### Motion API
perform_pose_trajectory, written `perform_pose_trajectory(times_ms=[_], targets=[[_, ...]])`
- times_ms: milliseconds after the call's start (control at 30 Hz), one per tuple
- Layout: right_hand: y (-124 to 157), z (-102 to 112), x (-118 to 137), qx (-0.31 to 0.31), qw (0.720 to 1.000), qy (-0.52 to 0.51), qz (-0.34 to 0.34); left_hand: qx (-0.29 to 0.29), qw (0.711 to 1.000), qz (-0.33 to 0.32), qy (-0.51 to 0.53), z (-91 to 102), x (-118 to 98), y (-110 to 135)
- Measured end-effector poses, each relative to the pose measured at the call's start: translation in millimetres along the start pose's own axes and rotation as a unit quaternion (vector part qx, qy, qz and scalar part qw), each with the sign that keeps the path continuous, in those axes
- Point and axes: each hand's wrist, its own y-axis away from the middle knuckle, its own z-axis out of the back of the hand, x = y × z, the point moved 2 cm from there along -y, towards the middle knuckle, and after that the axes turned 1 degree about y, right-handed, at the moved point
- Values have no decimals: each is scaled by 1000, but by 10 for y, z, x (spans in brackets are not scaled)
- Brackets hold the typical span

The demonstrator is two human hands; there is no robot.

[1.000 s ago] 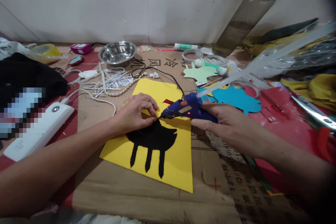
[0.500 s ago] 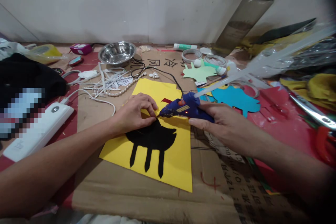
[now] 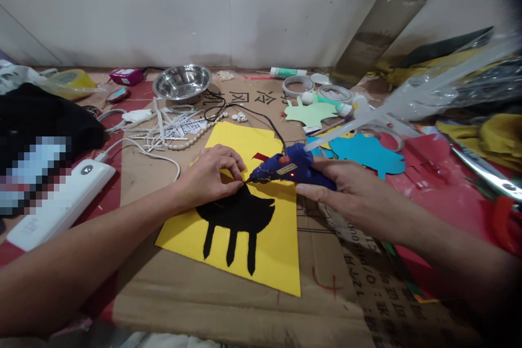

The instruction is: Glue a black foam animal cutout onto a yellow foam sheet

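A blue hot glue gun [image 3: 285, 167] is gripped in my right hand [image 3: 338, 185], its small light glowing and a glue stick [image 3: 338, 129] sticking out of the back. Its nozzle meets the edge of a black cutout [image 3: 238, 209] with three pointed strips hanging down. The cutout lies on a sheet of yellow card [image 3: 277, 261]. My left hand [image 3: 216, 171] is closed, thumb and fingertips pinching the cutout's upper edge right beside the nozzle. A small dark red piece [image 3: 260, 156] shows just behind the glue gun.
Cardboard [image 3: 196, 304] covers the table. A white power bank [image 3: 61, 204] and cable lie left. Behind are a steel bowl [image 3: 182, 81], pearl strings [image 3: 190, 141] and tape rolls [image 3: 298, 87]. Blue [image 3: 365, 153] and green cutouts [image 3: 310, 113] lie right, near scissors with a red handle [image 3: 505, 223].
The glue gun and my right hand have shifted very slightly to the right. My left hand keeps its pinch in the same place.
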Motion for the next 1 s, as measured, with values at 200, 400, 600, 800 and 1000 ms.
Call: perform_pose_trajectory(times_ms=[200,400,600,800,1000], targets=[[-2,10,18,2,1000,-16,14,-6,1000,5,-4,-12,-6,-7],[0,8,12,5,1000,-16,12,-5,1000,16,-14,-21,-12,-14],[-13,41,52,52,998,-44,1,-8,999,25,-22,-47,16,-17],[-8,97,55,74,996,-39,-19,-15,999,25,-32,-65,30,-18],[-2,116,52,86,995,-27,-34,-16,999,25,-26,-62,18,-14]])
